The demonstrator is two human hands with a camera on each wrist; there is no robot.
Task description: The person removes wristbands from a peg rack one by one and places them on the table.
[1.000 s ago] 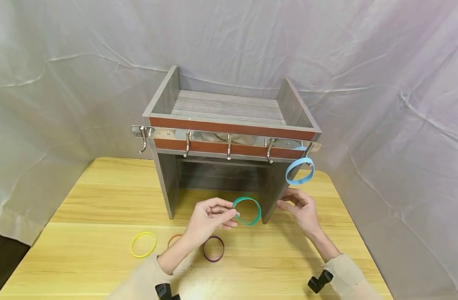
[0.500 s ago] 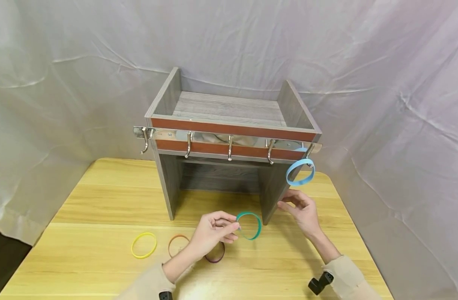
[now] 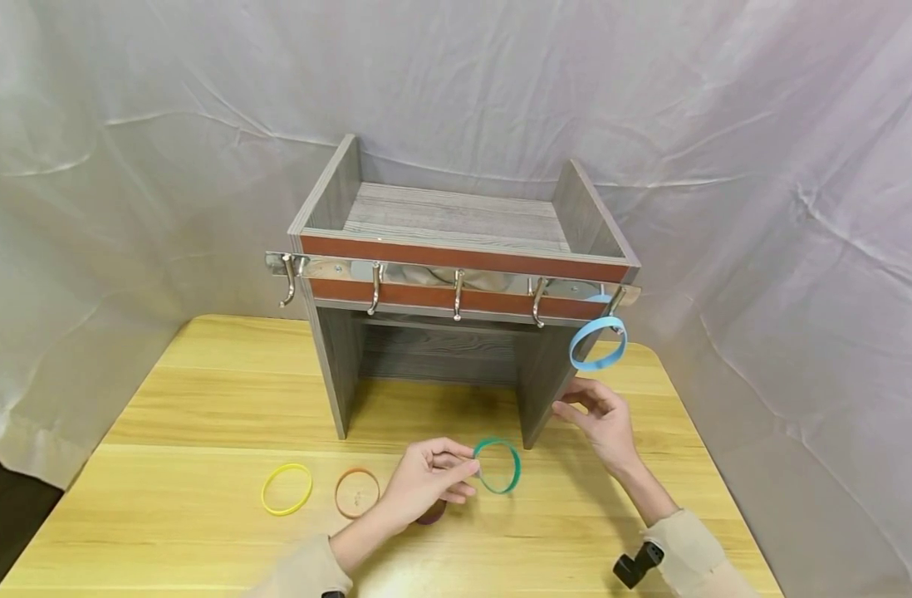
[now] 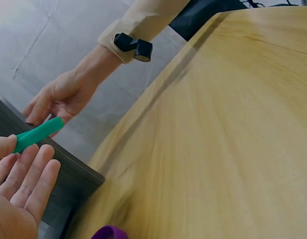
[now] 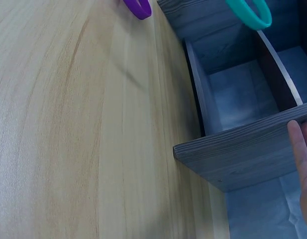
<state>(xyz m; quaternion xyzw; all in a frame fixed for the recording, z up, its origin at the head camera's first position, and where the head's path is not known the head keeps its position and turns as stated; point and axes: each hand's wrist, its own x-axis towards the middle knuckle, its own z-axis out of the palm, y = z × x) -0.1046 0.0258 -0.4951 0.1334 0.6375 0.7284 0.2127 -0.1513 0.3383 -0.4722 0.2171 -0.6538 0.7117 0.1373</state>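
Note:
My left hand [image 3: 429, 477] pinches a green silicone wristband [image 3: 517, 475] between thumb and fingers, in front of the shelf's opening. The left wrist view shows the band [image 4: 41, 133] edge-on, with the other fingers extended below it. My right hand [image 3: 604, 422] is at the right side panel of the grey wooden shelf [image 3: 456, 212], fingertips at the panel's front edge. On the shelf's far right hook hangs a light blue wristband [image 3: 596, 365]. A purple wristband [image 3: 431, 517] lies on the table, partly hidden behind my left hand.
A metal rail with several hooks [image 3: 458, 295] runs across the shelf front. An orange wristband [image 3: 337, 497] and a yellow wristband [image 3: 279, 512] lie on the wooden table [image 3: 164, 432], left of my left hand. Grey cloth [image 3: 456, 83] surrounds the table.
My left hand has come down and nearer with the green wristband, uncovering the orange band and covering more of the purple one. My right hand stays in place.

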